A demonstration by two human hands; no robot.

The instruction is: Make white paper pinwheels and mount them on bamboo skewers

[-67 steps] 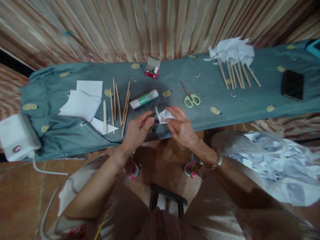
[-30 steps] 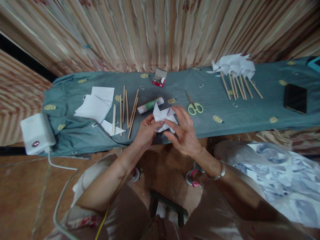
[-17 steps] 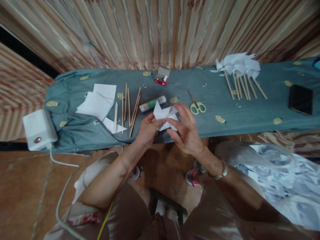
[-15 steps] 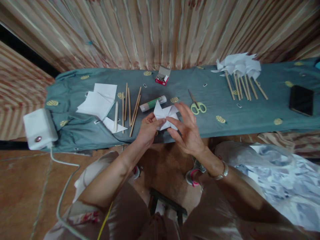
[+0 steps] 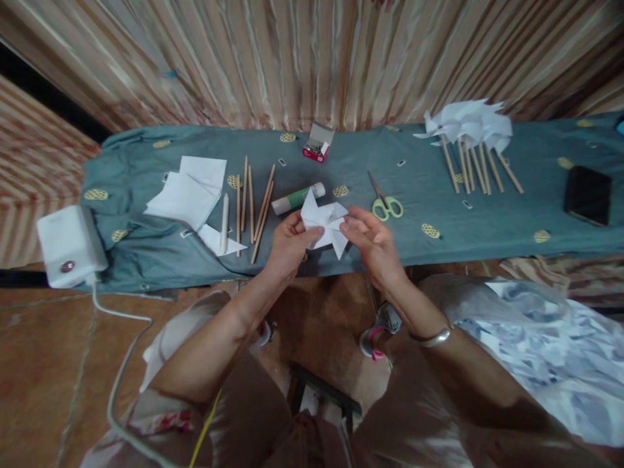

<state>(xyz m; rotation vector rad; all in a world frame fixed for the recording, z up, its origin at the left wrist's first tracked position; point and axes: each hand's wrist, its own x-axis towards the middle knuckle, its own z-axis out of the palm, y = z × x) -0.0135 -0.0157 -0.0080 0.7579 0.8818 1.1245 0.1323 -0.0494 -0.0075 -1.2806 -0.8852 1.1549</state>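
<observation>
A white paper pinwheel is held up over the near edge of the table, which is covered in a teal cloth. My left hand pinches the pinwheel's left side between thumb and fingers. My right hand pinches its right side, fingertips at the centre folds. Just behind it lies a green and white glue stick. Green-handled scissors lie to the right of it.
Loose wooden sticks and white paper sheets lie at left. A red box of staples stands open at the back. Finished pinwheels on sticks and a black phone are at right. A white device with cable sits far left.
The pinwheel has been lifted off the cloth and turned between both hands. My right hand has drawn back from covering it to pinching its right side.
</observation>
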